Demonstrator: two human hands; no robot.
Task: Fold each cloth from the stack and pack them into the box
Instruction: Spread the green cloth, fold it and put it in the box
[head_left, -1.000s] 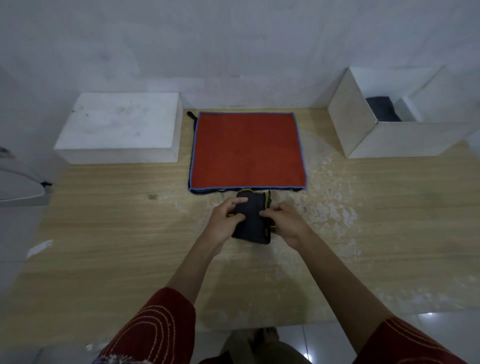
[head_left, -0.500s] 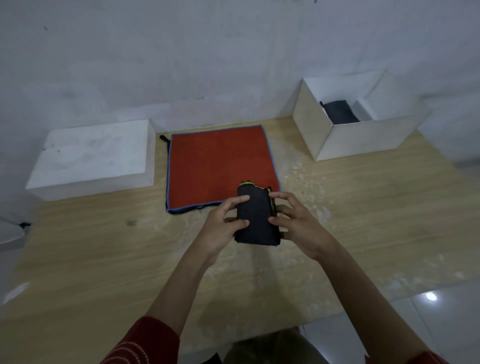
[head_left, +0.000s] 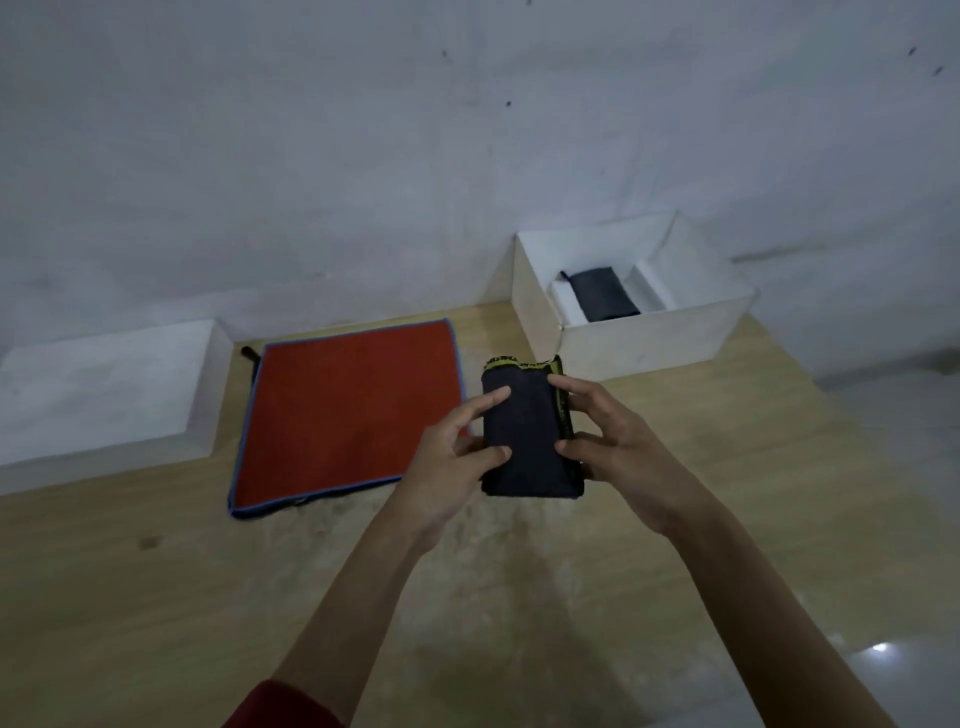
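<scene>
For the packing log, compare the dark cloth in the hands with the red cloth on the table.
The dark cloth is folded narrow; the red cloth lies spread flat. The dark cloth is held by the left hand and right hand; the red cloth rests untouched. Both have contrasting trim.

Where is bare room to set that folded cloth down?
The light wooden table lies bare in front of the red blue-edged cloth stack and in front of the open white box. Inside it, a white strip shows left of the packed dark cloth. Crowded: between stack and box, where left hand and right hand hold the black yellow-trimmed cloth.
</scene>
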